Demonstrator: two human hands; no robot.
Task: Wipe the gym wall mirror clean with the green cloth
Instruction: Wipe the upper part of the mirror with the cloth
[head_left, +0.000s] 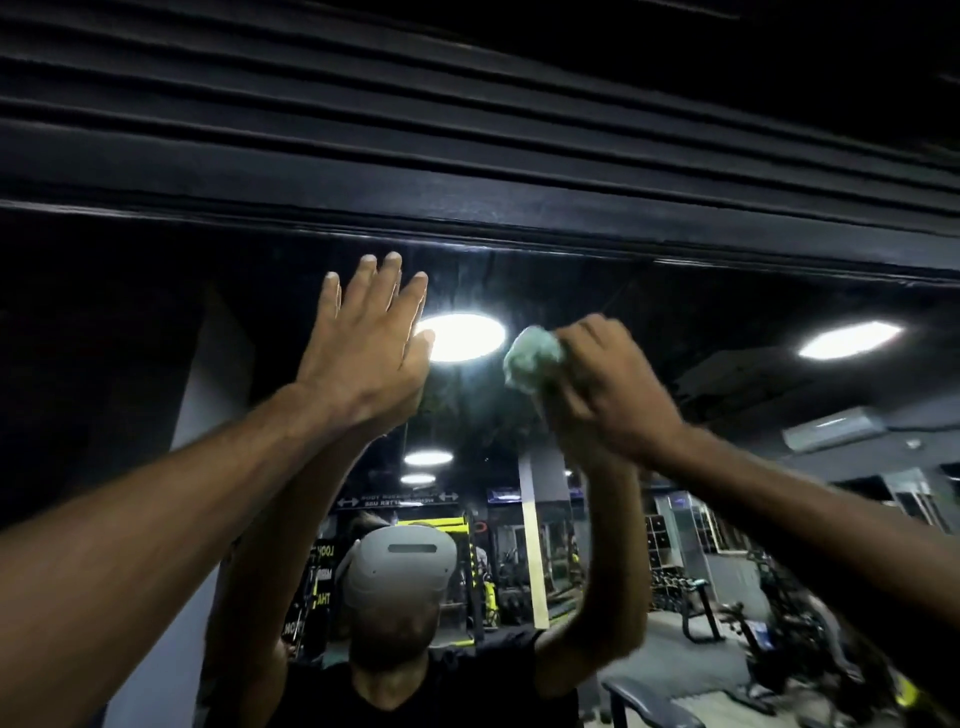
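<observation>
The right hand (608, 384) grips the balled cloth (534, 364) against the mirror (727, 322) just under its top edge, while the left hand (363, 343), fingers straight, presses flat on the glass just beside it, leftward.

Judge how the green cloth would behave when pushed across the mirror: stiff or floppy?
The green cloth looks soft and floppy: it is bunched into a wad in the right hand. It probably weighs little, since one hand alone holds it overhead. Wadded, it should likely slide over the mirror.
</observation>
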